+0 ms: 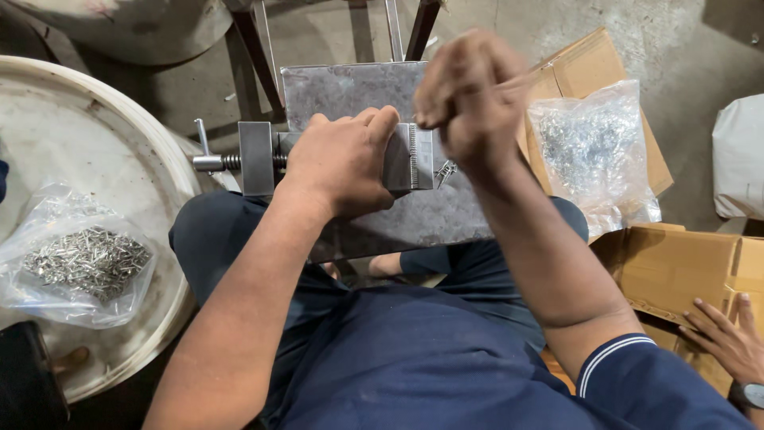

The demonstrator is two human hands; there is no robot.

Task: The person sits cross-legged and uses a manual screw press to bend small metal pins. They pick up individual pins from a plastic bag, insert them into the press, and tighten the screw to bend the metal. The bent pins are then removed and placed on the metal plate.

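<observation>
My left hand [344,159] lies palm-down over a grey metal vise-like fixture [259,155] with a screw handle [208,159] sticking out to the left. The fixture stands on a steel plate [342,91] in front of my knees. My right hand [469,95] is raised above the fixture's right end, fingers closed in a fist; what it holds, if anything, is hidden. A few small shiny metal pins [446,170] stick out beside the fixture's ridged jaw [414,155].
A clear bag of small metal pins [83,259] rests in a large white round tub [119,127] at left. Another clear bag of pins [593,147] lies on cardboard [589,64] at right. Another person's hand [728,334] with a wristwatch rests on a cardboard box [676,267].
</observation>
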